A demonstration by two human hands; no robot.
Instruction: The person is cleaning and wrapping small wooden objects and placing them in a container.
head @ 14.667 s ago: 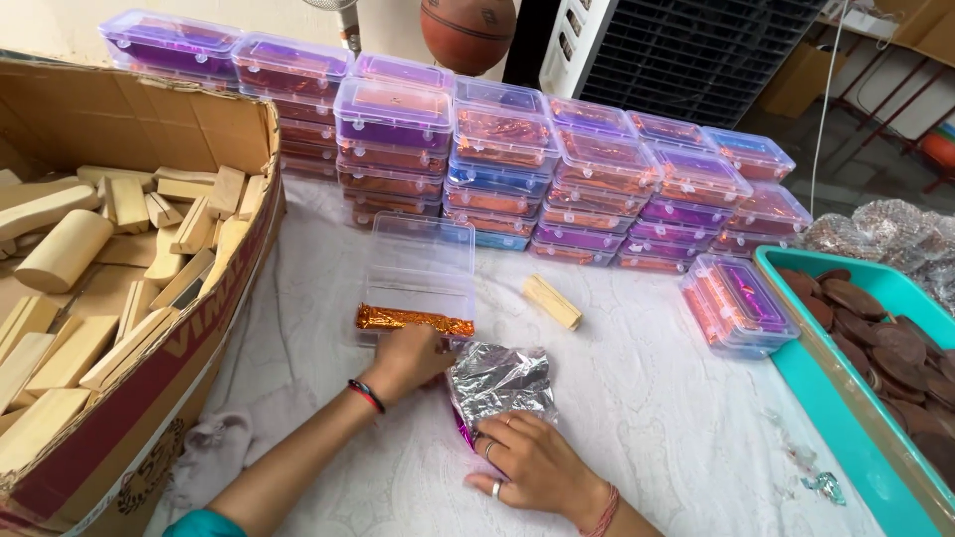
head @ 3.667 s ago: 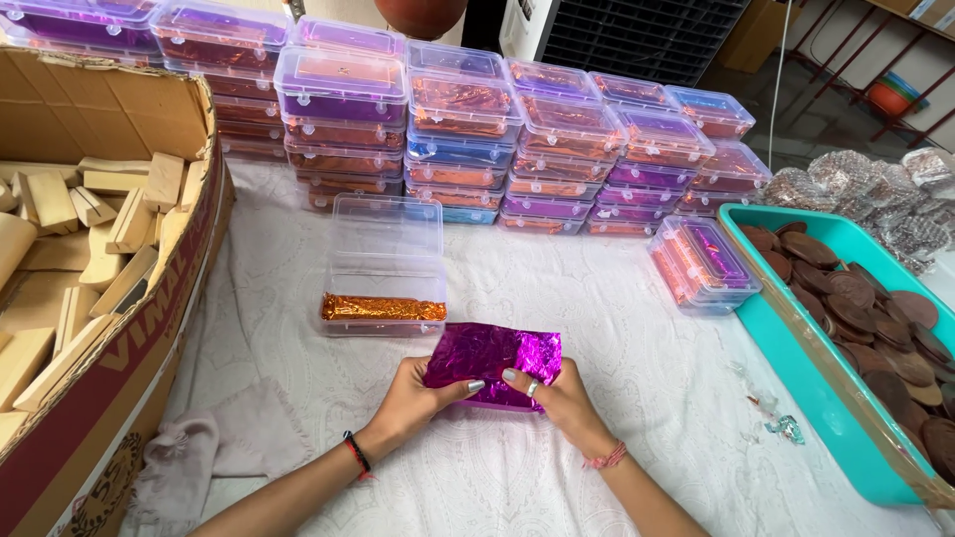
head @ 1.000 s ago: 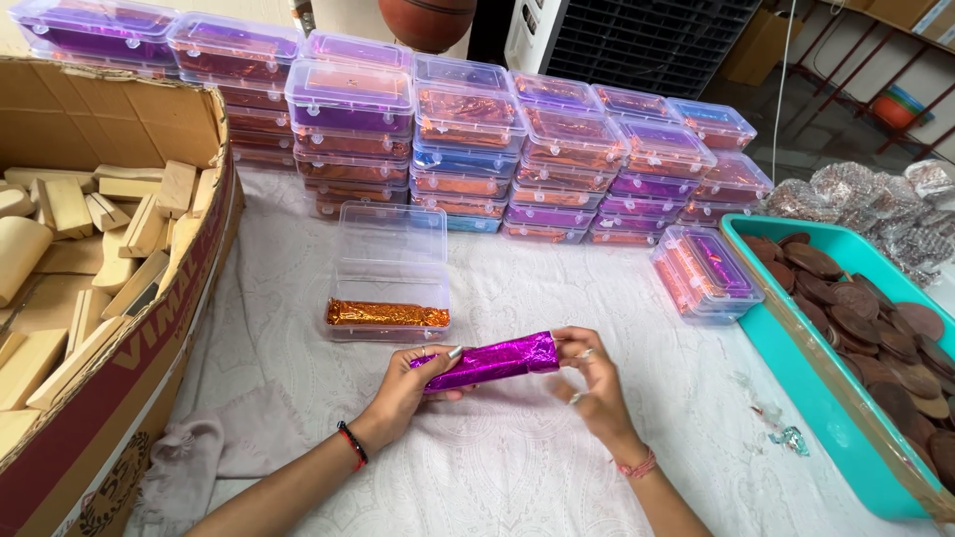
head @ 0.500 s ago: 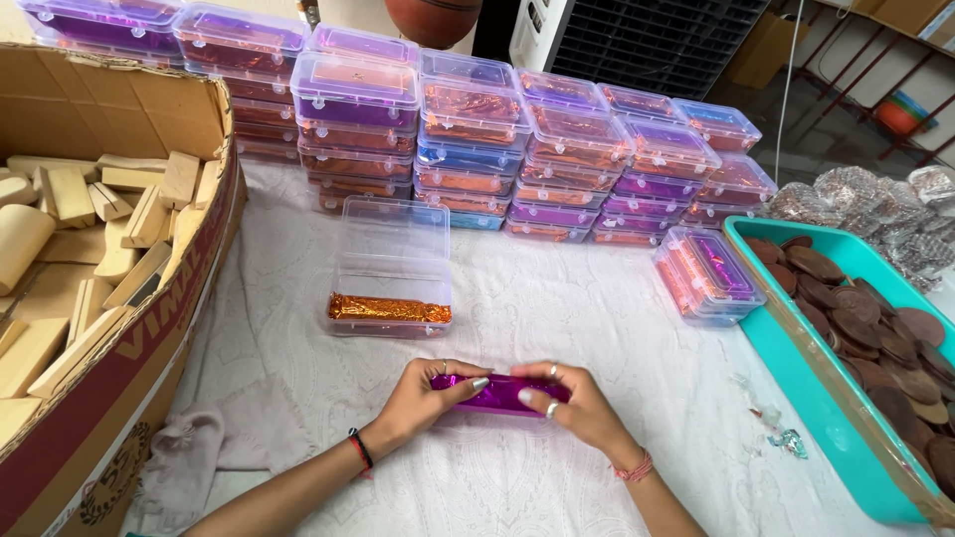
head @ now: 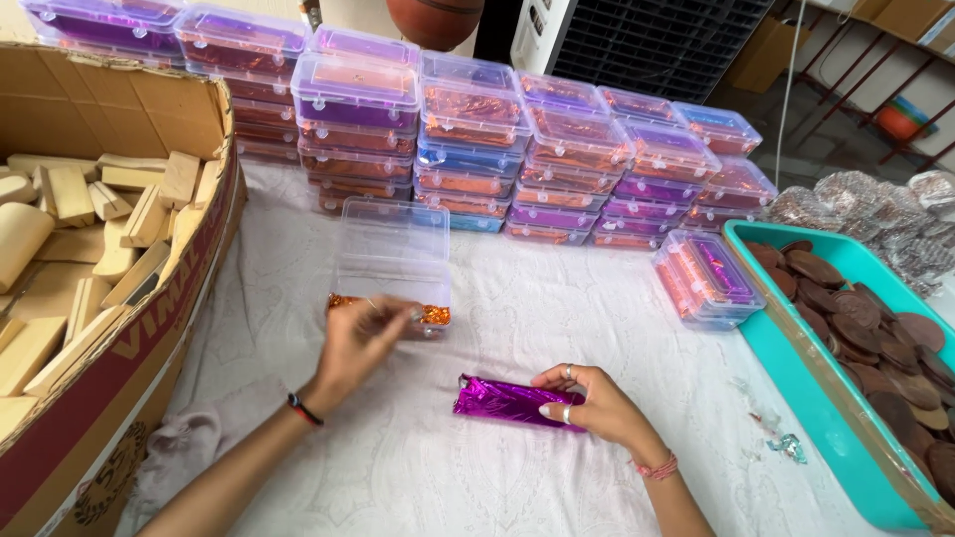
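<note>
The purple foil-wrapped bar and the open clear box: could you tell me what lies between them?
Only bare white cloth separates the purple foil-wrapped bar from the open clear box, in the head view.

- The tabletop was covered with a white patterned cloth.
- A large cardboard box of wooden blocks stood along its left edge.
- Stacks of clear lidded boxes lined the far edge; one more closed box sat apart toward the right.
- An open clear box stood near the middle.
- A purple foil-wrapped bar lay nearer the front edge.
- A teal tray of brown discs occupied the right edge, with foil scraps just beside it.
- A crumpled pale cloth lay at the front left.
</note>
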